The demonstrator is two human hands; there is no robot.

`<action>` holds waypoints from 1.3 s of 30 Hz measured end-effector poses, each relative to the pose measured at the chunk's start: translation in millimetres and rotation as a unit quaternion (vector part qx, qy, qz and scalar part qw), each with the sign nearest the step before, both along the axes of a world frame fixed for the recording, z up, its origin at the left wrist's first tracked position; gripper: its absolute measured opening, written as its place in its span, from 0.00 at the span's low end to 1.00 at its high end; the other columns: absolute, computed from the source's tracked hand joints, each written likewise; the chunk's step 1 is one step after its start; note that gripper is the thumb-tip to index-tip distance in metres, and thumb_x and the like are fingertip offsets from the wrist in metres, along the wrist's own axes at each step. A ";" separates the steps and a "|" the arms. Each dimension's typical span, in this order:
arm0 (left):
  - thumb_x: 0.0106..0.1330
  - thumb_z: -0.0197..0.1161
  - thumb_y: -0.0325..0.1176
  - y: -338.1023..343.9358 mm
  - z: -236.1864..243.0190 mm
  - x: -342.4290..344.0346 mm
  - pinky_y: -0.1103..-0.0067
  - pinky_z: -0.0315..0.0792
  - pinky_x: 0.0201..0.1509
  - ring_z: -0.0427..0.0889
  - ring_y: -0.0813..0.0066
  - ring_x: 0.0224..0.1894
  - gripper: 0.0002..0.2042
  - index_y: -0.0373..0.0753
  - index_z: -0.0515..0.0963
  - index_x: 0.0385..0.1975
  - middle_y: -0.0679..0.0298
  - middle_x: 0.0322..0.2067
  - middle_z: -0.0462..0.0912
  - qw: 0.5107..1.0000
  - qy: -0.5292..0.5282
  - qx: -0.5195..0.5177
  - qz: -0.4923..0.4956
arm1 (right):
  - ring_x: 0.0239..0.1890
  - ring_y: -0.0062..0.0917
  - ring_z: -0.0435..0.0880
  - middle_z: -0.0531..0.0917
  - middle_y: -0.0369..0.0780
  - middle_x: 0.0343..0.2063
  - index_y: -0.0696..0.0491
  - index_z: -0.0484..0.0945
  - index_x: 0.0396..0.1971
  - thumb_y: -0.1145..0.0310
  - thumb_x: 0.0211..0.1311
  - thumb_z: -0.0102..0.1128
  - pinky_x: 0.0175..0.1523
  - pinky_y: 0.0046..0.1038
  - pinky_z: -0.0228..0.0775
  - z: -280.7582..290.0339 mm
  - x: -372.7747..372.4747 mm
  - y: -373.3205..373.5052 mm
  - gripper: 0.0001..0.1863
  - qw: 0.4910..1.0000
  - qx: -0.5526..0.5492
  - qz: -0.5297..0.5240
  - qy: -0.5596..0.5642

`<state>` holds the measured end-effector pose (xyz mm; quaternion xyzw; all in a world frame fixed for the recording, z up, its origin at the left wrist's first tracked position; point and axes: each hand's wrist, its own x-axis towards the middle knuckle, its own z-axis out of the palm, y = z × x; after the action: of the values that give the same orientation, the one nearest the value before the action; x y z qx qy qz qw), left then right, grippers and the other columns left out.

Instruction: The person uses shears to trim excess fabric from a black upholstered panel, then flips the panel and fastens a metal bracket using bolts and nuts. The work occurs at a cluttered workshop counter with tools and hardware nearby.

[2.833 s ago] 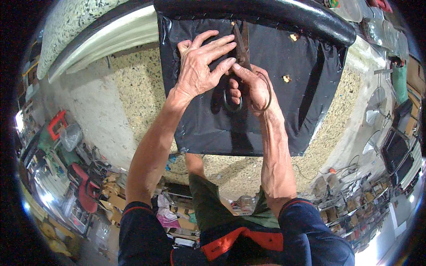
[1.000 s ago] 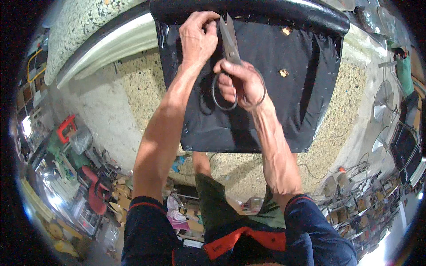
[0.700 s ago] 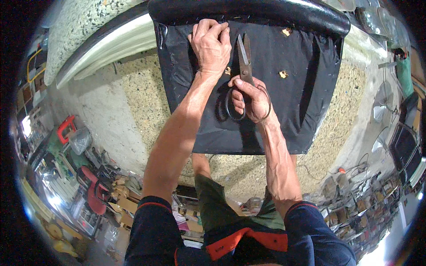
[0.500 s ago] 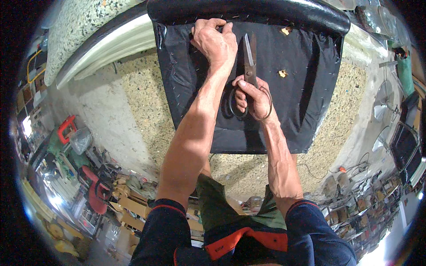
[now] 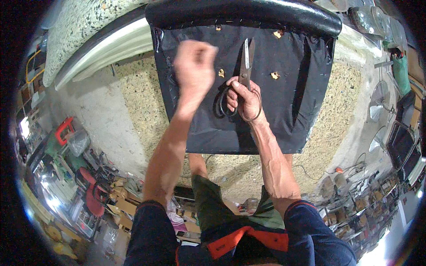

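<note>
A black fabric panel [image 5: 297, 97] with staples around its margins lies in front of me, topped by a padded black glossy roll [image 5: 244, 13]. Several small torn openings [image 5: 275, 75] in it show pale yellow underneath. My right hand [image 5: 243, 95] grips large metal scissors [image 5: 246, 57] by the looped handles over the panel's middle, blades pointing away from me. My left hand [image 5: 194, 64] is over the upper left of the panel, beside one opening, blurred by motion with fingers curled; I cannot make out whether anything is in them.
A speckled slab [image 5: 80, 35] and pale padded piece [image 5: 102, 53] lie at the upper left. A cable [image 5: 310, 175] runs on the speckled floor [image 5: 333, 111]. Stands with round metal bases [image 5: 377, 102], a red-handled tool [image 5: 65, 130], cardboard and clutter line both sides.
My left hand has moved from the panel's top edge down and left, uncovering openings near the top and middle. My right hand still holds the scissors, shifted slightly left.
</note>
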<state>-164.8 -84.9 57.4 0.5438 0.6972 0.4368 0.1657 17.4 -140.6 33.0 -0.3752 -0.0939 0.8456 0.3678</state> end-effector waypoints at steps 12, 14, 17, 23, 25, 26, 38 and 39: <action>0.65 0.75 0.28 49.5 -17.2 26.7 0.77 0.79 0.34 0.86 0.73 0.30 0.08 0.34 0.90 0.41 0.59 0.37 0.88 0.999 -0.014 0.040 0.010 | 0.18 0.19 0.72 0.74 0.35 0.21 0.59 0.79 0.46 0.68 0.78 0.59 0.23 0.26 0.68 0.0 -3.7 0.5 0.09 1.000 0.011 0.006 -0.017; 0.63 0.75 0.30 67.0 -28.3 32.3 0.71 0.79 0.36 0.86 0.62 0.31 0.09 0.36 0.91 0.40 0.56 0.35 0.86 0.993 0.091 0.070 0.008 | 0.18 0.19 0.72 0.74 0.35 0.21 0.60 0.79 0.46 0.68 0.78 0.59 0.23 0.26 0.68 -1.5 -3.3 1.2 0.09 1.000 0.018 0.011 -0.013; 0.62 0.75 0.30 71.5 -37.8 35.5 0.66 0.80 0.39 0.87 0.56 0.34 0.06 0.37 0.90 0.37 0.57 0.35 0.86 0.990 0.114 0.076 0.020 | 0.18 0.19 0.72 0.74 0.34 0.20 0.60 0.79 0.46 0.67 0.79 0.59 0.23 0.26 0.68 -0.7 -4.2 2.2 0.10 1.000 0.019 0.013 -0.007; 0.63 0.72 0.28 69.9 -32.8 15.4 0.65 0.80 0.39 0.88 0.57 0.35 0.03 0.38 0.88 0.34 0.58 0.35 0.86 0.987 0.129 0.095 -0.023 | 0.18 0.19 0.72 0.74 0.34 0.20 0.59 0.79 0.46 0.66 0.79 0.60 0.23 0.26 0.68 -1.4 -7.3 0.8 0.10 0.999 0.026 0.021 -0.009; 0.68 0.66 0.30 52.4 -0.9 9.0 0.66 0.80 0.45 0.88 0.60 0.39 0.06 0.35 0.85 0.33 0.56 0.37 0.87 0.994 0.054 0.063 0.075 | 0.18 0.19 0.72 0.74 0.34 0.20 0.59 0.79 0.45 0.66 0.79 0.60 0.23 0.26 0.68 -4.2 1.5 2.1 0.10 0.999 0.022 0.027 -0.031; 0.74 0.60 0.39 38.8 11.3 -28.5 0.65 0.78 0.52 0.85 0.58 0.43 0.13 0.35 0.83 0.35 0.54 0.36 0.84 0.990 0.064 0.010 0.124 | 0.18 0.18 0.72 0.74 0.34 0.20 0.58 0.79 0.45 0.66 0.79 0.61 0.24 0.25 0.67 -1.9 1.0 2.7 0.10 0.999 0.021 0.032 -0.034; 0.69 0.68 0.22 9.0 -9.4 -10.9 0.73 0.83 0.43 0.88 0.67 0.40 0.10 0.37 0.89 0.47 0.59 0.42 0.88 0.998 -0.045 0.045 0.010 | 0.18 0.18 0.72 0.75 0.32 0.20 0.60 0.79 0.44 0.62 0.79 0.58 0.23 0.24 0.66 13.2 -22.5 45.6 0.14 0.991 0.025 0.114 -0.069; 0.68 0.68 0.23 15.8 -17.0 -12.2 0.74 0.82 0.42 0.88 0.67 0.41 0.11 0.38 0.89 0.49 0.60 0.43 0.87 0.998 0.022 0.057 -0.027 | 0.19 0.18 0.72 0.75 0.33 0.20 0.60 0.79 0.44 0.62 0.79 0.59 0.24 0.25 0.66 14.1 -22.8 44.8 0.14 0.991 0.018 0.112 -0.065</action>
<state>-177.0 -69.1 40.4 0.5810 0.6593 0.4591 0.1305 -5.4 -95.9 47.1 -0.4097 -0.1746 0.8534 0.2707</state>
